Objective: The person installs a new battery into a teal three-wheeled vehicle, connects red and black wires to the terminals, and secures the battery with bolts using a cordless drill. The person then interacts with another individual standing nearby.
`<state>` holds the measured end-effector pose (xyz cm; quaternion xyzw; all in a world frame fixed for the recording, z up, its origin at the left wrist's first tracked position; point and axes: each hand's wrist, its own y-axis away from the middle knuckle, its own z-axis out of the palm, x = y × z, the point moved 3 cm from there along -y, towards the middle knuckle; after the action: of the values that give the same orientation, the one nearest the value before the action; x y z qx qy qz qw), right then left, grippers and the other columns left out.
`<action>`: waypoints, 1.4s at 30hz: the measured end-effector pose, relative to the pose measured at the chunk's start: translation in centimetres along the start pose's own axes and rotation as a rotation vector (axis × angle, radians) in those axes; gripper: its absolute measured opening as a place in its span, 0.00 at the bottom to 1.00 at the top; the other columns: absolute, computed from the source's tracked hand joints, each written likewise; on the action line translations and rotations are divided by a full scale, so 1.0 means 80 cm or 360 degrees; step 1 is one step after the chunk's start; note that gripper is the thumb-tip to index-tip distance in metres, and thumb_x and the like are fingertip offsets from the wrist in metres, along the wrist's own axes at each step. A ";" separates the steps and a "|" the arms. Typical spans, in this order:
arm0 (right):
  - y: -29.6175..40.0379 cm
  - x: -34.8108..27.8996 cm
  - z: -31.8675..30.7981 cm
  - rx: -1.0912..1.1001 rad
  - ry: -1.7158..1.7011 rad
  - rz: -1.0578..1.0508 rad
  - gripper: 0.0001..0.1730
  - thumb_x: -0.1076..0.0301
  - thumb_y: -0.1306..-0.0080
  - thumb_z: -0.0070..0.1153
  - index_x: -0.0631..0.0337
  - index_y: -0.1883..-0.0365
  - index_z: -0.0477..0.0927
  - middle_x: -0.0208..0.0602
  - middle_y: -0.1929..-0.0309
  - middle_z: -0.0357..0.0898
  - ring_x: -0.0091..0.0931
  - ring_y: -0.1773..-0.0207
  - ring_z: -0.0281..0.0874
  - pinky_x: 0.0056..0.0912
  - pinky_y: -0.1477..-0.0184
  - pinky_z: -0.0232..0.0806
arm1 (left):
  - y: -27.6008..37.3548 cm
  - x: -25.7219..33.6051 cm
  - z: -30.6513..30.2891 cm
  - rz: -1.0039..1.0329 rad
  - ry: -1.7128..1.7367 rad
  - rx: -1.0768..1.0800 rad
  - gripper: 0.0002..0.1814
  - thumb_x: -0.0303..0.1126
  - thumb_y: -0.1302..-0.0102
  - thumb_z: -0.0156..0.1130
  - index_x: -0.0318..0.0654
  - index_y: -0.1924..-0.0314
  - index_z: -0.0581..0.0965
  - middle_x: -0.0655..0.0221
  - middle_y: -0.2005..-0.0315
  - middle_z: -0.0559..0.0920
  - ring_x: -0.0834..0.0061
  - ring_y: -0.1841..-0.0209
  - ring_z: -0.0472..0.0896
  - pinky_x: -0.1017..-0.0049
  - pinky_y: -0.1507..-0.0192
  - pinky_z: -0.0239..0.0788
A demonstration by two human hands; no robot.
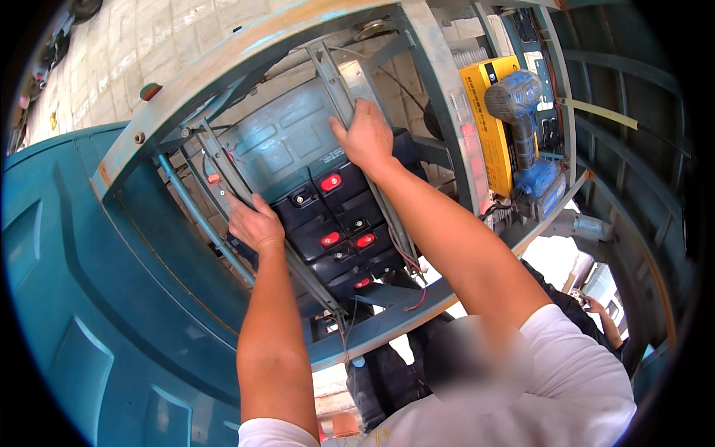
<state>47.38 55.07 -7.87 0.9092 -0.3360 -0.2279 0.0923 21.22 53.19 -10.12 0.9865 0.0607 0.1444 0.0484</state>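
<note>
My left hand (256, 224) grips the left of two grey steel rails (313, 279), its thumb lying apart from the fingers. Farther forward, my right hand (366, 137) is closed around the right steel rail (329, 70). Between and below the rails sit several black batteries (304, 226) with bolt terminals, some under red terminal covers (330, 182). A bluish panel with raised rectangles (285, 125) lies at their far end. Loose thin wires (416, 279) hang at the near end of the right rail.
The rails lie within a worn teal metal frame (251, 44). A teal body panel (139, 268) rises at left. On the right, a blue cordless power tool (528, 134) rests against a yellow box (486, 123). Another person's hand (596, 306) shows at lower right.
</note>
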 end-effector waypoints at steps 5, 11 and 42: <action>-0.019 0.005 0.019 0.0216 0.0073 -0.0064 0.34 0.45 0.41 0.59 0.63 0.47 0.70 0.47 0.46 0.72 0.42 0.41 0.67 0.50 0.41 0.60 | -0.012 0.005 0.001 -0.0045 -0.0004 -0.0034 0.36 0.42 0.32 0.53 0.30 0.31 0.57 0.48 0.51 0.77 0.51 0.47 0.73 0.57 0.40 0.54; -0.010 -0.001 0.015 0.0040 0.0041 0.0123 0.35 0.43 0.42 0.58 0.63 0.47 0.70 0.50 0.50 0.75 0.46 0.45 0.73 0.48 0.45 0.66 | -0.006 -0.001 -0.006 -0.0048 0.0049 -0.0069 0.36 0.41 0.32 0.54 0.28 0.31 0.56 0.43 0.48 0.75 0.47 0.45 0.71 0.56 0.40 0.55; -0.019 0.000 -0.012 -0.0221 0.0057 0.0408 0.28 0.45 0.40 0.55 0.62 0.55 0.74 0.52 0.60 0.83 0.48 0.53 0.80 0.50 0.51 0.70 | -0.245 0.031 -0.192 0.0487 0.0306 0.0367 0.10 0.33 0.37 0.66 0.34 0.59 0.82 0.60 0.64 0.79 0.67 0.63 0.78 0.69 0.57 0.70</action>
<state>48.69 56.25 -7.50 0.8541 -0.4312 -0.2206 0.1894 17.06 74.08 2.97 0.9649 -0.0694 0.2355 -0.0933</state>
